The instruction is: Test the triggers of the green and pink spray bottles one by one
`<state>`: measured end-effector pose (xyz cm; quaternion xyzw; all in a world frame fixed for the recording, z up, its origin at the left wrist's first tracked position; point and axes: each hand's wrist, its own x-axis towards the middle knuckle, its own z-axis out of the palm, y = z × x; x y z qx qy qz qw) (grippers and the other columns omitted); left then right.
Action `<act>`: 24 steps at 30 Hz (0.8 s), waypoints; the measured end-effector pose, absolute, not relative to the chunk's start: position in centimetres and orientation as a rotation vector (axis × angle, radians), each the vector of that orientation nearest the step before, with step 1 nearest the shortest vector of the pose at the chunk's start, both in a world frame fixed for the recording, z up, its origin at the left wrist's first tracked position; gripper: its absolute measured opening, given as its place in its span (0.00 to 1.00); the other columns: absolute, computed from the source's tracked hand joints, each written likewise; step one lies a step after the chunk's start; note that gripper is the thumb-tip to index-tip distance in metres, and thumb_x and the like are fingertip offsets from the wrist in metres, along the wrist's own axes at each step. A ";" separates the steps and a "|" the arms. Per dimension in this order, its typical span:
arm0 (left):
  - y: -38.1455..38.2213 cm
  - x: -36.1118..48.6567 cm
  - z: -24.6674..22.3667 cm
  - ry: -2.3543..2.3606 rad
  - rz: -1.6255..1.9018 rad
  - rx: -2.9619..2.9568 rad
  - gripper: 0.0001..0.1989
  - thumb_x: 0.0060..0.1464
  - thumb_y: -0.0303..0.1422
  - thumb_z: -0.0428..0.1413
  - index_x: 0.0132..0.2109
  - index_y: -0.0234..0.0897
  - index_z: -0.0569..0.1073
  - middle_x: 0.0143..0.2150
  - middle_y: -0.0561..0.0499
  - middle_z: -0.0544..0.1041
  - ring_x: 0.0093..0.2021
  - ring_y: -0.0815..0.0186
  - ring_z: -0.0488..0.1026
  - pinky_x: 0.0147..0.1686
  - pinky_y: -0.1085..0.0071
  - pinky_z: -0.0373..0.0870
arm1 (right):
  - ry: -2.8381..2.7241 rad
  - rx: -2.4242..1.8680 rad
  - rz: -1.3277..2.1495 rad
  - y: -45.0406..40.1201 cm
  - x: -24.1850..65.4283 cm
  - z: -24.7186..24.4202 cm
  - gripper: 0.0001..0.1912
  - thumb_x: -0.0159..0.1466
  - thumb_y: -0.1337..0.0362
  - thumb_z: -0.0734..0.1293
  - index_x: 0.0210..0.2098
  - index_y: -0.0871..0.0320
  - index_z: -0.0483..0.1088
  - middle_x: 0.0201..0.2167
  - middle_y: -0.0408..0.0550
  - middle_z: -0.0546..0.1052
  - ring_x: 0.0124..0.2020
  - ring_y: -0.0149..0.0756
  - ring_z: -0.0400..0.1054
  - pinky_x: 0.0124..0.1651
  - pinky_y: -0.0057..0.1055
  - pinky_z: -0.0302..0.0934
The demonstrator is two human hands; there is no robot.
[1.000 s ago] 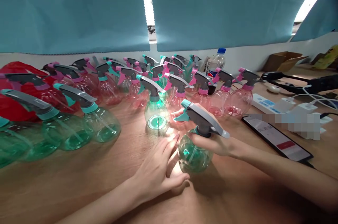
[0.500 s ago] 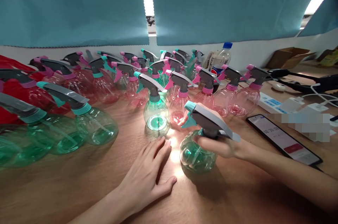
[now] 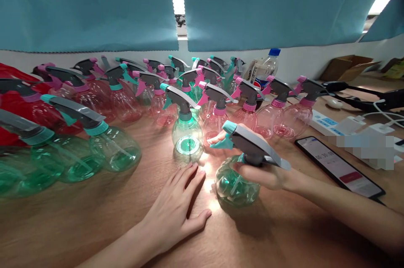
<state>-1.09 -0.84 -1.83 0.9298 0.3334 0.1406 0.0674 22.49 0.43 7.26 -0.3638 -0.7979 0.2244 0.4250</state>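
I keep my right hand (image 3: 267,173) wrapped firmly around the neck of the green translucent plastic spray bottle (image 3: 237,181) at centre frame, upright on the wooden bench (image 3: 94,217), left hand (image 3: 176,213) spread flat beside it.

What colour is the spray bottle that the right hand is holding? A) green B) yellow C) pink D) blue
A: the right hand grips the neck of a spray bottle whose clear body is green, with a teal nozzle and a grey trigger top.
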 end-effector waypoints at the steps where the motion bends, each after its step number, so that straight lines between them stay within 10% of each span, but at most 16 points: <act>1: -0.9 -1.1 -1.8 1.002 0.422 2.806 0.34 0.57 0.43 0.53 0.66 0.37 0.52 0.65 0.38 0.56 0.63 0.48 0.54 0.58 0.48 0.56 | -1.988 -0.911 0.572 0.4 22.5 7.2 0.07 0.49 0.69 0.58 0.29 0.54 0.59 0.22 0.40 0.58 0.20 0.28 0.50 0.20 0.27 0.52; 8: -0.7 -1.0 -1.4 1.007 0.394 2.825 0.31 0.61 0.45 0.50 0.65 0.36 0.54 0.64 0.38 0.58 0.63 0.50 0.55 0.58 0.50 0.57 | -1.901 -0.765 0.694 0.7 22.7 6.3 0.19 0.50 0.73 0.60 0.41 0.55 0.62 0.34 0.46 0.67 0.29 0.32 0.65 0.32 0.32 0.66; 13: -0.7 -0.7 -1.0 1.018 0.354 2.828 0.29 0.62 0.45 0.48 0.64 0.35 0.56 0.63 0.37 0.60 0.62 0.50 0.57 0.58 0.50 0.58 | -1.833 -0.673 0.757 0.7 22.5 5.8 0.12 0.50 0.76 0.59 0.30 0.55 0.57 0.41 0.49 0.68 0.37 0.32 0.68 0.40 0.33 0.70; 24: -0.7 -0.7 -0.8 1.017 0.345 2.807 0.27 0.62 0.44 0.48 0.64 0.36 0.57 0.63 0.38 0.61 0.62 0.49 0.58 0.57 0.50 0.59 | -1.821 -0.779 0.825 0.6 22.6 5.5 0.20 0.54 0.77 0.62 0.45 0.56 0.58 0.43 0.49 0.70 0.35 0.31 0.71 0.37 0.31 0.71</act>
